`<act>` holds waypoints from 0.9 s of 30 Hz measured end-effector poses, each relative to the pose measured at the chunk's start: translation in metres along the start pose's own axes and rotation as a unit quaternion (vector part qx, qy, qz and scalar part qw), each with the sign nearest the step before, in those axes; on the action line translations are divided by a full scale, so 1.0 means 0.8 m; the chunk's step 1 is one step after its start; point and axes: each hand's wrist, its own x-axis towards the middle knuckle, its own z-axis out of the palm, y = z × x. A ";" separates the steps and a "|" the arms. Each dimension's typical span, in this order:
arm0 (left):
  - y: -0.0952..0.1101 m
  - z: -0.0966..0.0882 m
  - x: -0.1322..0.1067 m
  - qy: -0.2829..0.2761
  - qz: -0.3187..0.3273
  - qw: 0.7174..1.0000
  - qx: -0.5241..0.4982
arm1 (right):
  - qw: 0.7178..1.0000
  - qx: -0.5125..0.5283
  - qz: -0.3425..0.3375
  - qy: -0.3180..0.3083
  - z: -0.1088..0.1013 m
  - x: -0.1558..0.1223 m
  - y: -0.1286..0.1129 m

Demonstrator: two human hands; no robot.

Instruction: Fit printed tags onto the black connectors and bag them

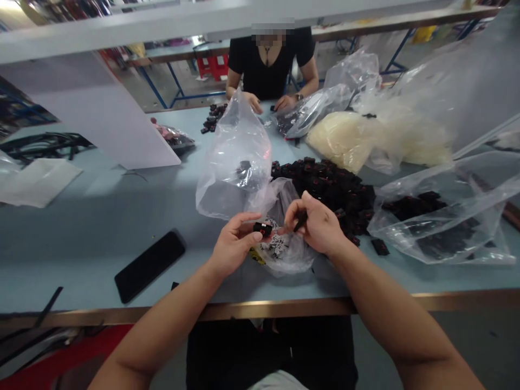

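My left hand pinches a small black plastic part with red marks between thumb and fingers. My right hand holds a thin black piece in its fingertips, close to that part. Below both hands lies a clear plastic bag holding small grey and white pieces. A heap of black parts with red marks sits just beyond my right hand. One loose black part lies near my right wrist. A tall clear bag stands beyond my left hand.
A black phone lies near the metal-trimmed table edge. A clear bag of black parts lies to the right, and a bag of cream-coloured items lies beyond it. A co-worker's hands work across the table.
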 end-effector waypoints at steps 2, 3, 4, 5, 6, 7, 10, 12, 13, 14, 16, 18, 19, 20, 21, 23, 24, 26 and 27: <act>0.001 0.001 -0.001 -0.010 0.010 1.000 -0.004 | 1.000 0.024 -0.005 0.002 0.002 -0.004 -0.001; 0.003 0.002 -0.002 -0.013 0.016 1.000 -0.003 | 0.999 0.030 -0.024 0.007 0.003 -0.006 -0.001; 0.004 0.003 -0.003 -0.015 0.023 1.000 0.003 | 0.998 0.028 -0.048 0.009 0.004 -0.009 0.000; 0.006 0.004 -0.004 -0.016 0.028 0.999 0.012 | 0.997 0.020 -0.074 0.010 0.005 -0.011 0.002; 0.007 0.006 -0.005 -0.013 0.034 0.999 0.022 | 0.995 0.006 -0.098 0.010 0.005 -0.013 0.004; 0.009 0.007 -0.006 -0.009 0.037 0.999 0.033 | 0.993 -0.012 -0.118 0.009 0.005 -0.015 0.005; 0.012 0.011 -0.010 0.005 0.038 0.997 0.060 | 0.984 -0.075 -0.158 0.014 0.007 -0.020 0.003; 0.012 0.013 -0.011 0.012 0.033 0.997 0.070 | 0.979 -0.107 -0.172 0.016 0.008 -0.022 -0.001; 0.013 0.013 -0.011 0.014 0.030 0.997 0.073 | 0.977 -0.114 -0.177 0.016 0.009 -0.023 -0.002; 0.013 0.014 -0.011 0.014 0.029 0.997 0.074 | 0.977 -0.117 -0.180 0.016 0.010 -0.023 -0.004; 0.013 0.014 -0.011 0.014 0.028 0.997 0.072 | 0.977 -0.119 -0.179 0.016 0.011 -0.024 -0.006; 0.013 0.015 -0.011 0.014 0.030 0.997 0.072 | 0.977 -0.117 -0.175 0.014 0.012 -0.024 -0.006; 0.014 0.015 -0.011 0.015 0.031 0.997 0.073 | 0.978 -0.116 -0.172 0.012 0.013 -0.024 -0.005; 0.014 0.015 -0.011 0.015 0.031 0.997 0.074 | 0.979 -0.115 -0.169 0.011 0.013 -0.024 -0.005; 0.014 0.015 -0.011 0.015 0.030 0.997 0.076 | 0.979 -0.115 -0.166 0.009 0.013 -0.024 -0.004; 0.015 0.015 -0.011 0.015 0.030 0.996 0.078 | 0.980 -0.116 -0.161 0.007 0.013 -0.024 -0.004; 0.015 0.015 -0.011 0.015 0.031 0.996 0.079 | 0.980 -0.119 -0.158 0.007 0.013 -0.024 -0.003; 0.015 0.015 -0.011 0.014 0.032 0.996 0.079 | 0.980 -0.125 -0.154 0.010 0.013 -0.024 -0.003; 0.015 0.015 -0.011 0.014 0.033 0.996 0.078 | 0.980 -0.129 -0.152 0.012 0.012 -0.024 -0.003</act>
